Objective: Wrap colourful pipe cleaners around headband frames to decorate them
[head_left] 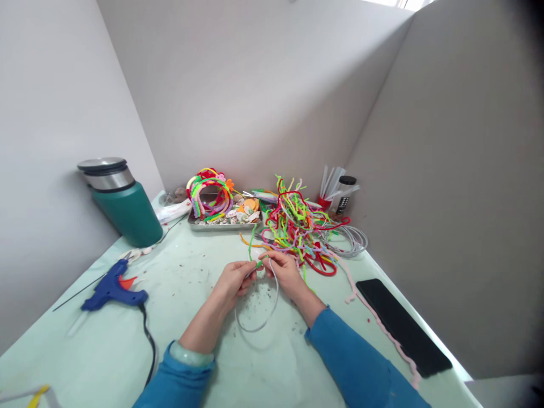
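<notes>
My left hand (233,280) pinches a thin grey hoop (277,294) near its top. A green pipe cleaner (251,241) is wound round the hoop there, and its free end sticks up away from me. Opposite, my right hand (287,273) has its fingers closed at the same spot, on the hoop and the green winding. The two sets of fingertips nearly meet, and they hide part of the winding. The rest of the hoop hangs below my hands, over the table.
A heap of coloured pipe cleaners (293,218) lies beyond my hands, with coiled grey hoops (355,241) beside it. Wrapped hoops (195,198) rest on a metal tray (225,227). A blue glue gun (113,289) and green bottle (127,212) are left, a black phone (403,326) right.
</notes>
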Motion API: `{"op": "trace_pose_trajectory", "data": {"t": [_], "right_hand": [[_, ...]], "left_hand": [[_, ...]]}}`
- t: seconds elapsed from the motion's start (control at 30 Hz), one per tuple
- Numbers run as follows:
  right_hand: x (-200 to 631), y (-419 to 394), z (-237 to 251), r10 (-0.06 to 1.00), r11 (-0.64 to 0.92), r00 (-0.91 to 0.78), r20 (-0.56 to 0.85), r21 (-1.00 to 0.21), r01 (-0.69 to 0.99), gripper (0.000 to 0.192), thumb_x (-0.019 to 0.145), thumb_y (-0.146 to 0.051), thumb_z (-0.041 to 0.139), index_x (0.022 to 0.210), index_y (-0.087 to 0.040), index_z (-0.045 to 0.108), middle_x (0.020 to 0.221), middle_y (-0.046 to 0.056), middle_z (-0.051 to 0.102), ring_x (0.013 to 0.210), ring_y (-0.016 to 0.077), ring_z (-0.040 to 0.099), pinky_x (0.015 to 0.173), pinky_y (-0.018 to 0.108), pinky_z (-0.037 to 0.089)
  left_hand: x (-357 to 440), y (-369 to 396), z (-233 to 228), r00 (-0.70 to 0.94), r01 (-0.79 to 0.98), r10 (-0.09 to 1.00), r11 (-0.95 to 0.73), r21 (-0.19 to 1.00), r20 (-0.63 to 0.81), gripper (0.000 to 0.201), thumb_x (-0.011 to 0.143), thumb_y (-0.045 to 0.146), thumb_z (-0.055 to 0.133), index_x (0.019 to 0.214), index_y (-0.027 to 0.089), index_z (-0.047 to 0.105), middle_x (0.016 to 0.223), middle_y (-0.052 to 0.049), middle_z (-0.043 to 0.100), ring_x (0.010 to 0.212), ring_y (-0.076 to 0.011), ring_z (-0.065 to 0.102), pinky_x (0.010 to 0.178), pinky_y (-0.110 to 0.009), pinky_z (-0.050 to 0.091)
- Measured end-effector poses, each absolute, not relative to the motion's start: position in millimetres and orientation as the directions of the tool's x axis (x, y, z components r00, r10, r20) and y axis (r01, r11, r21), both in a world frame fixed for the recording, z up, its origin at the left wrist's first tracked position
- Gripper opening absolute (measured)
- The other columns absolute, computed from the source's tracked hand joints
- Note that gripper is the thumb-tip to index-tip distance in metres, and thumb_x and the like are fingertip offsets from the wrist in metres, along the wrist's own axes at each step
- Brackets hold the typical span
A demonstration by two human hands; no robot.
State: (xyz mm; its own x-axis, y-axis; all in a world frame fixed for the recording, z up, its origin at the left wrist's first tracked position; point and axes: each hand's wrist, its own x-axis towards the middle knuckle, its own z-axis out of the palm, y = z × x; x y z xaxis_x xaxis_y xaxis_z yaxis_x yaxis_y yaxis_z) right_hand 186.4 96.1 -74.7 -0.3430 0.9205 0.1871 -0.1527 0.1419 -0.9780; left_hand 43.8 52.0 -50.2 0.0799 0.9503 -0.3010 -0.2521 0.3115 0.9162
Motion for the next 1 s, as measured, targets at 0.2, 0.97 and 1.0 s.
{"op": "trace_pose_trajectory", "data": {"t": [0.2,0.97,1.0], "right_hand": [[188.0,97.2,-76.8,0.9,0.119,-0.387,0.2,-0.968,-0.222,0.016,0.075,-0.03,0.061,0.086,-0.019,0.066,0.062,-0.001,0.057,0.05,0.0079,0.045,0.049,0.02,0.035],[187.6,97.8,-77.2,0.915,0.088,-0.37,0.159,-0.976,-0.202,0.018,0.073,-0.028,0.062,0.086,-0.018,0.068,0.062,-0.002,0.054,0.049,0.0064,0.042,0.047,0.019,0.031],[187.3,98.2,-77.1,0.919,0.084,-0.36,0.159,-0.973,-0.214,0.017,0.073,-0.028,0.061,0.086,-0.018,0.068,0.062,-0.002,0.053,0.049,0.0064,0.042,0.047,0.019,0.031]], "left_hand": [[41.6,52.4,-47.7,0.134,-0.309,0.932,0.362,0.879,-0.337,0.027,0.067,0.036,0.064,0.069,0.011,0.055,0.051,0.005,0.044,0.034,0.0005,0.02,0.034,-0.017,0.007],[48.9,54.0,-49.5,-0.272,-0.041,0.96,0.055,0.998,-0.064,0.029,0.064,0.041,0.064,0.072,0.017,0.05,0.047,0.006,0.049,0.038,-0.0079,0.045,0.033,-0.018,0.034],[48.8,54.4,-49.2,-0.271,-0.028,0.961,0.043,0.999,-0.049,0.028,0.064,0.04,0.064,0.073,0.016,0.052,0.05,0.005,0.051,0.041,-0.0083,0.046,0.035,-0.018,0.035]]}}
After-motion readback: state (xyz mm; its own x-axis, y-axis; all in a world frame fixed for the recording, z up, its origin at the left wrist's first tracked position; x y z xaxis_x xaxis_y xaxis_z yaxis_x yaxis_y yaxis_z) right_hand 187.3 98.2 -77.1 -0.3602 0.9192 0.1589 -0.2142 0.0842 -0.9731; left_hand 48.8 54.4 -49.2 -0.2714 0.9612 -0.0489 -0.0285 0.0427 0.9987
